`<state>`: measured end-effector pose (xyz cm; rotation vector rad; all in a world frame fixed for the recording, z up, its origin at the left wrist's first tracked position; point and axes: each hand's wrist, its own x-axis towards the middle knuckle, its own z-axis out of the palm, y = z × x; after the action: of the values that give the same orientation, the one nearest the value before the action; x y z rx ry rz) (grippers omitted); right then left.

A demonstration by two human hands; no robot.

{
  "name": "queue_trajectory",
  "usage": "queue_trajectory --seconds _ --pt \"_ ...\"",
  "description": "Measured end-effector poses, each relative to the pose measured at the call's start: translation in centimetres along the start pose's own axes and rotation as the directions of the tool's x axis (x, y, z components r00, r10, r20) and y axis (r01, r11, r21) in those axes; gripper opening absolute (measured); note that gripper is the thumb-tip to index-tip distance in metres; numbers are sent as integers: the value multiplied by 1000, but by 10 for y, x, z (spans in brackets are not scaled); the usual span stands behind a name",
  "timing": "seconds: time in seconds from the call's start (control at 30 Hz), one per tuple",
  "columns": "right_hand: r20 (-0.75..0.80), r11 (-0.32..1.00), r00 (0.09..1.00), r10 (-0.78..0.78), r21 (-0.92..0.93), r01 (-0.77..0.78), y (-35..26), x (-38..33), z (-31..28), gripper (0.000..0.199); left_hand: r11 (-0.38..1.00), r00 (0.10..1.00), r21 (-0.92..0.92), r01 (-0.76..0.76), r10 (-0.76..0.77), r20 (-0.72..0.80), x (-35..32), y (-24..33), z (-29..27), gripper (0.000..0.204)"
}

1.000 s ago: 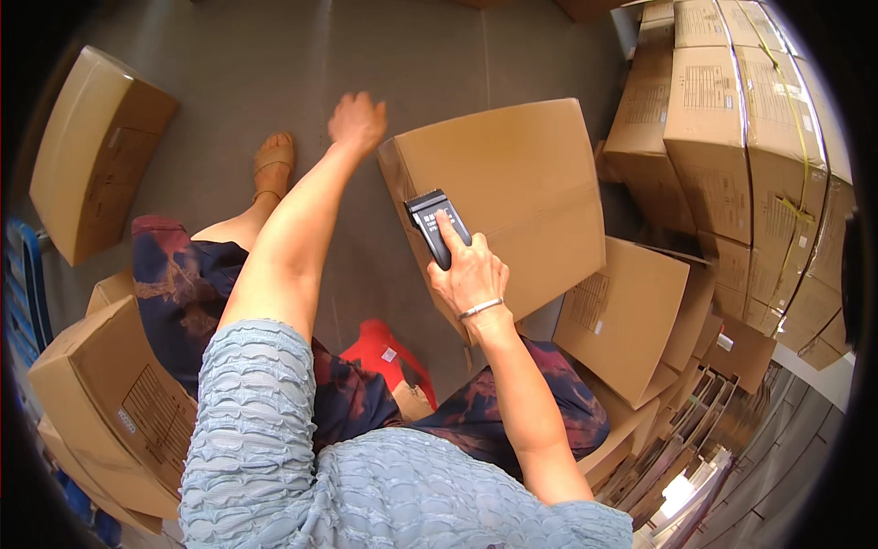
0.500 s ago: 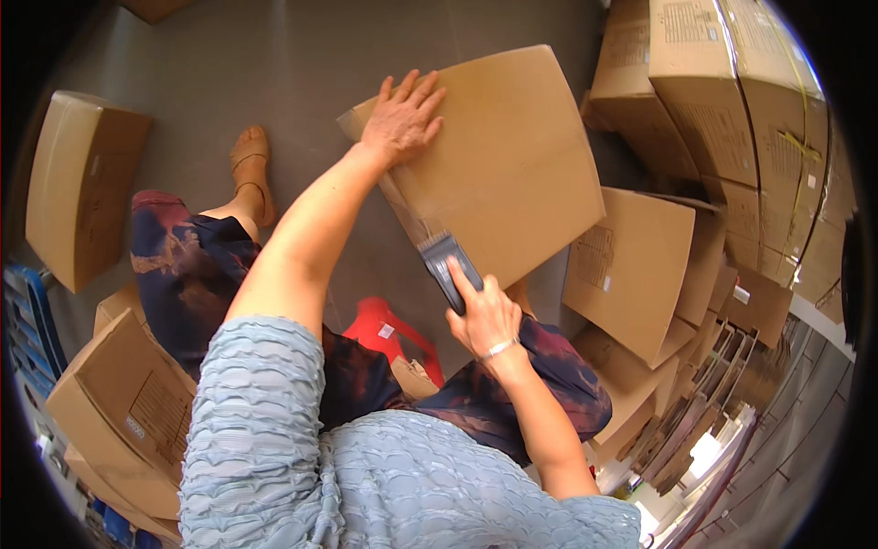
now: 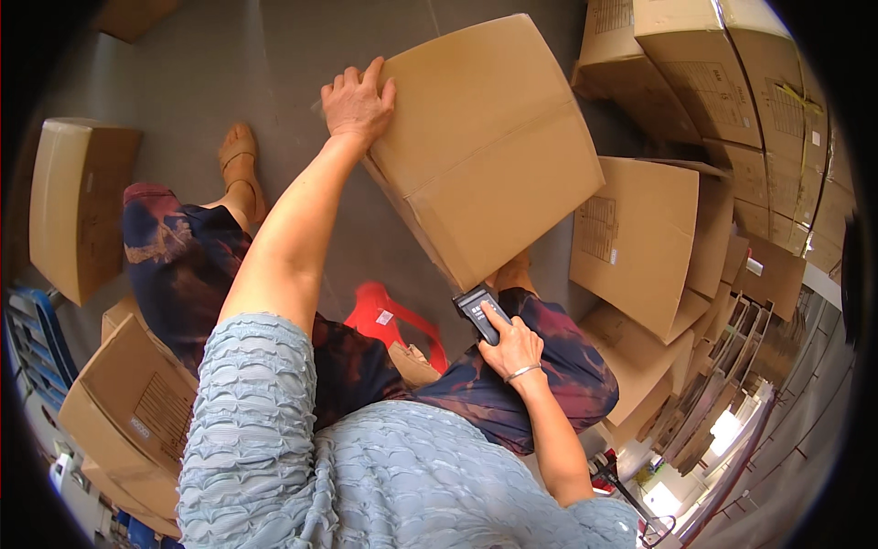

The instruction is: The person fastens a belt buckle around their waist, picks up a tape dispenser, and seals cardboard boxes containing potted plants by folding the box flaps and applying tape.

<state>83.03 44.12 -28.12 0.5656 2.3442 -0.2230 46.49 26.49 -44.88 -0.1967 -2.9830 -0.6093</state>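
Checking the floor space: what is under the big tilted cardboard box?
Under the cardboard box, grey floor and a foot show at its lower edge. The rest beneath is covered. Left hand steadies its corner.

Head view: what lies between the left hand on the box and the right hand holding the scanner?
Only the tilted cardboard box spans from left hand to right hand with its scanner.

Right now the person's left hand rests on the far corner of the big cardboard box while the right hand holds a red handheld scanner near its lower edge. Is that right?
Not quite. In the head view the handheld scanner in the right hand is black, not red. The left hand does rest on the far corner of the big cardboard box.
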Motion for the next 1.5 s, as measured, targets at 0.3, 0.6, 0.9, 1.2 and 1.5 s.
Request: queue_trajectory --seconds 0.3,0.6,0.9,1.2,1.5 --pt "304 994 951 52 -108 -20 27 39 37 63 608 928 -745 275 -370 40 17 -38 22 25" --pt "-100 934 989 -110 331 137 46 9 -102 63 257 912 -917 304 -357 202 27 -46 35 39" --pt "-333 802 943 -11 560 207 38 24 -160 64 778 888 -473 413 -460 19 -116 44 28 84" --pt "-522 657 846 -110 600 456 21 28 -170 61 713 754 -423 559 -224 618 -307 153 -18 128" --pt "-514 692 857 -39 605 395 37 38 -156 62 785 730 -351 511 -180 659 -301 130 -17 123"
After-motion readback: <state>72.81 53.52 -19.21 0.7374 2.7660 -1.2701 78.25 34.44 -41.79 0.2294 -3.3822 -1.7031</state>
